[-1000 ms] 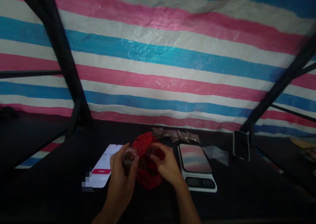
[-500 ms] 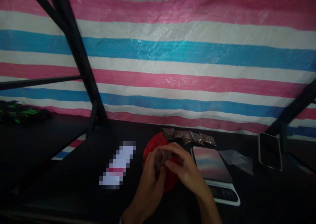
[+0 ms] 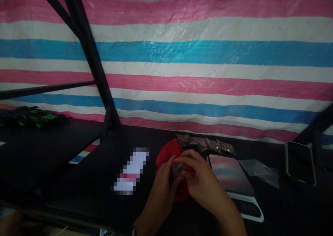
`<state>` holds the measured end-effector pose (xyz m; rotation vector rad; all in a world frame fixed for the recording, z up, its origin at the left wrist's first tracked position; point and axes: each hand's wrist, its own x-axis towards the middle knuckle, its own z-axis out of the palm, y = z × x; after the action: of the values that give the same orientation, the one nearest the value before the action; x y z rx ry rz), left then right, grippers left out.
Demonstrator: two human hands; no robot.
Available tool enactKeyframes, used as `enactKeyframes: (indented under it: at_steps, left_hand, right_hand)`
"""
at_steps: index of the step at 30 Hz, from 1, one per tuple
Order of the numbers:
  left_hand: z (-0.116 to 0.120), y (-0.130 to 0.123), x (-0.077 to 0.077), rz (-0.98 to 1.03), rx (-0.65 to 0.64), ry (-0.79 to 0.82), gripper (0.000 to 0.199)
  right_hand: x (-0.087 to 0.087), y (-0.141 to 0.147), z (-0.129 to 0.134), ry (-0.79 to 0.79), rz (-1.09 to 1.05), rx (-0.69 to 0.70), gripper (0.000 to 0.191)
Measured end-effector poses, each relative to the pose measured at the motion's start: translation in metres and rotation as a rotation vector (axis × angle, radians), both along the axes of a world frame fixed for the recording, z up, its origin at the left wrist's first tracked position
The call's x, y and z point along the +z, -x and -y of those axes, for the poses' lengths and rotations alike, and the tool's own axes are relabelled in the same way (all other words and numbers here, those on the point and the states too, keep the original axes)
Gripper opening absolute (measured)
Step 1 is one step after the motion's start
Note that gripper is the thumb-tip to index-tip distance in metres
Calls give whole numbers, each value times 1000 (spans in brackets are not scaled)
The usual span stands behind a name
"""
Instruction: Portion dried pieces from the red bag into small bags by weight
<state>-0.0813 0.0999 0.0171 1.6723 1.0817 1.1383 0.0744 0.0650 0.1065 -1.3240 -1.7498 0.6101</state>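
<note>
Both hands meet over a red bag (image 3: pixel 166 153) on the black table. My left hand (image 3: pixel 163 182) is closed around a small clear plastic piece (image 3: pixel 179 168), perhaps a little bag or cup; its exact shape is blurred. From the right, my right hand (image 3: pixel 199 175) has its fingers closed on the same clear piece. Just right of the hands lies a digital scale (image 3: pixel 231 175) with a shiny plate and a dark display. Behind it, several small filled packets (image 3: pixel 203 144) lie in a row.
Clear plastic bags (image 3: pixel 260 171) lie right of the scale, with a phone (image 3: pixel 300 163) beyond them. A blurred-out white item (image 3: pixel 132 171) lies on the left. Black metal posts (image 3: pixel 95 64) stand before a striped sheet (image 3: pixel 195 52). Green-and-black items (image 3: pixel 33 118) sit far left.
The view has shifted slightly, so the objects appear farther right. The fingers of my right hand have moved over the opening of the clear piece, which is now more covered.
</note>
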Motion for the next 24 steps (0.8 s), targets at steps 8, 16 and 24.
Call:
enactKeyframes:
  at_steps: [8,16,24]
  left_hand:
    - [2,-1,14,160,-23,27,45]
    - [6,-5,18,245,-117,93,50]
    - [-4,7,31,314,353,27,49]
  right_hand:
    - [3,14,-10,-79,-286,61,39]
    - [1,15,-15,-50,-391,28,15]
    - [-8,-2,-17,-89,-386,-176,33]
